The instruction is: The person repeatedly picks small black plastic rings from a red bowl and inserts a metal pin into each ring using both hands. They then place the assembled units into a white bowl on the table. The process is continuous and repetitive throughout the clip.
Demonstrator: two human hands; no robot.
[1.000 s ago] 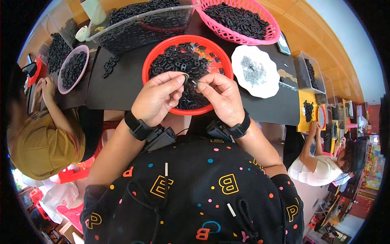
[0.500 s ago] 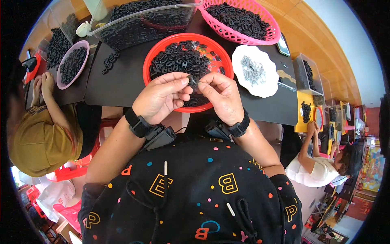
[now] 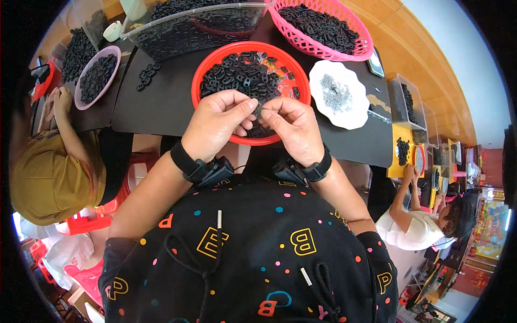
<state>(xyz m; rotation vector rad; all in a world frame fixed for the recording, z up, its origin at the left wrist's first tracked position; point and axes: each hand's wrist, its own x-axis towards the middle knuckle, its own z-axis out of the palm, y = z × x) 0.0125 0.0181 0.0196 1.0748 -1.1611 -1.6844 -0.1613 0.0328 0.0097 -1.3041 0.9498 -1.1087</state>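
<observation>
My left hand is closed in a pinch over a round red tray. Its thumb and forefinger press on a small black part, now mostly hidden by the fingers. Close beside it, my right hand is also pinched, its fingertips almost meeting the left ones; whatever it holds is too small to make out. Under both hands lies a heap of black oval parts with holes in the tray. To the right, a white scalloped dish carries a pile of small thin silvery pieces.
A clear plastic bin and a pink basket, both full of black parts, stand at the back. Loose black parts lie left of the tray. Co-workers sit on both sides, one by a pale pink bowl.
My left hand has turned, so its palm shows less and the black part is hidden behind the fingers. My right hand has barely moved.
</observation>
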